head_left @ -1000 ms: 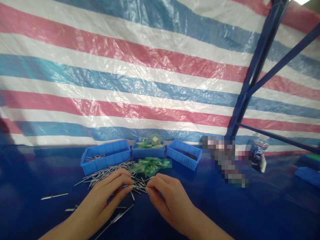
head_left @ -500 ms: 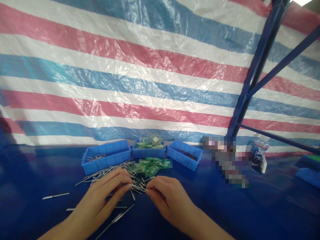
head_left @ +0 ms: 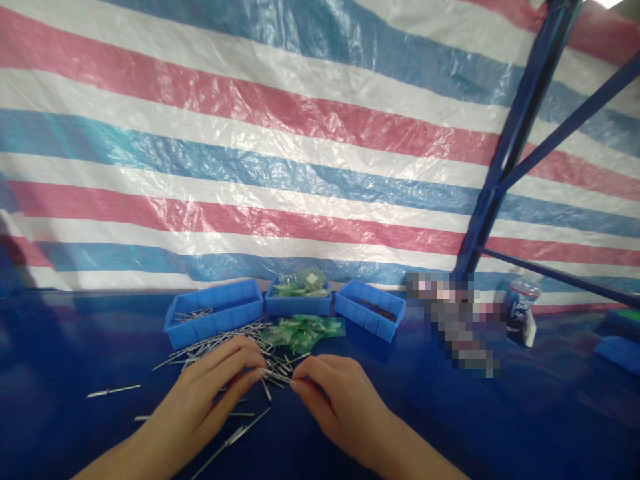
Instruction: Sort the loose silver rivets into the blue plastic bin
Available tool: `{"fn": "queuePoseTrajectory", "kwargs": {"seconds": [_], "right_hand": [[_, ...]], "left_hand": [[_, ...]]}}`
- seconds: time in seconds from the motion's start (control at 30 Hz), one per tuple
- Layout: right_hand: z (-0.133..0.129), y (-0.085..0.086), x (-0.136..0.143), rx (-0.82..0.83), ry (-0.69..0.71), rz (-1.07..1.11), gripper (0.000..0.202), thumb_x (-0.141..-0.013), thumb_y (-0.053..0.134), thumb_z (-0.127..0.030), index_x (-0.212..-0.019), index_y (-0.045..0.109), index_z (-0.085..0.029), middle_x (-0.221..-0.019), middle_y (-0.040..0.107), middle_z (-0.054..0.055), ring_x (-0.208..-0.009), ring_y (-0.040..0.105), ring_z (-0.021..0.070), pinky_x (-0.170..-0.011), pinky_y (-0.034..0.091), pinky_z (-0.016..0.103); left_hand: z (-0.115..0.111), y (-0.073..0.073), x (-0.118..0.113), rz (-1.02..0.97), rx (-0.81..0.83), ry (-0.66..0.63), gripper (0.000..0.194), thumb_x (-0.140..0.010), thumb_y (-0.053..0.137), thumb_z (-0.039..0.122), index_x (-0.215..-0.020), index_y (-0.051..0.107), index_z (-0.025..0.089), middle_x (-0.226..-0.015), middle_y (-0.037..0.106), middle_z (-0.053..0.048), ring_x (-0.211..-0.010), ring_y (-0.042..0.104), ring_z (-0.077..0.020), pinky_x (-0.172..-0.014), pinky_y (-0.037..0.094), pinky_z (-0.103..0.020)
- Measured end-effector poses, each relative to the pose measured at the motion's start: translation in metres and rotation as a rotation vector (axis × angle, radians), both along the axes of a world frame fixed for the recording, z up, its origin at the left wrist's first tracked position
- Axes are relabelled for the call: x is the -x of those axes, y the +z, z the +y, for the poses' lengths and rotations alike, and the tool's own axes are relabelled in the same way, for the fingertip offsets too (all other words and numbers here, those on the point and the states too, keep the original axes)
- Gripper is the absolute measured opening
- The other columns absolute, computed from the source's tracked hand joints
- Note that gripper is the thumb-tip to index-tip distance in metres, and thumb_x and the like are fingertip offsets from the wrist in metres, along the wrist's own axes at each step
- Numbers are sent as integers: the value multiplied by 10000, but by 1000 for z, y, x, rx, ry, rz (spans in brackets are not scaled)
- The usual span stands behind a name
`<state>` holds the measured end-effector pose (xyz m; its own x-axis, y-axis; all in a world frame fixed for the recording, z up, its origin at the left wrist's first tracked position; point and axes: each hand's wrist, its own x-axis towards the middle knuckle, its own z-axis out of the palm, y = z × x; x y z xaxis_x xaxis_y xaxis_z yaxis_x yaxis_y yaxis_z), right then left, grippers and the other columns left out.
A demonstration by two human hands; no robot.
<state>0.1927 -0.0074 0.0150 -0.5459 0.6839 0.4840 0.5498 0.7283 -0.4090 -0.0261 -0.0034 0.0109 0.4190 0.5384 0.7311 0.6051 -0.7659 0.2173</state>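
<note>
My left hand [head_left: 220,380] is pinched on one end of a thin metal rod [head_left: 278,376], over the front of a pile of similar rods [head_left: 220,345]. My right hand [head_left: 340,393] has thumb and forefinger together at the rod's other end. Behind the fingertips lie green plastic packets [head_left: 303,332]. A single metal piece [head_left: 233,438] rests on the blue table between my forearms, and another [head_left: 113,391] lies to the left of my left hand.
Three blue bins stand at the back: left [head_left: 215,317] with rods, middle [head_left: 299,305] with green packets, right [head_left: 369,311] with small dark parts. Farther right are a bottle [head_left: 520,303] and a blurred-out patch. A striped sheet [head_left: 250,153] and blue frame [head_left: 493,180] rise behind.
</note>
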Motion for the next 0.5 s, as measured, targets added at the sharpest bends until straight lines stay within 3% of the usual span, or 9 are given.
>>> {"fn": "queuePoseTrajectory", "kwargs": {"seconds": [0.3, 0.5], "right_hand": [[2, 5, -2, -22, -72, -4, 154, -939, 495, -223, -854, 614, -175, -730, 651, 18, -664, 609, 133, -597, 365, 201], [-2, 11, 3, 129, -101, -146, 131, -936, 517, -235, -966, 636, -189, -861, 700, 33, -787, 666, 177, -655, 413, 227]], "left_hand": [[2, -3, 1, 56, 54, -34, 160, -958, 487, 297, -896, 630, 264, -885, 654, 20, -813, 655, -110, -764, 486, -133], [5, 1, 5, 50, -34, 4, 148, -955, 492, 298, -918, 629, 255, -905, 652, 21, -846, 655, -120, -784, 488, -146]]}}
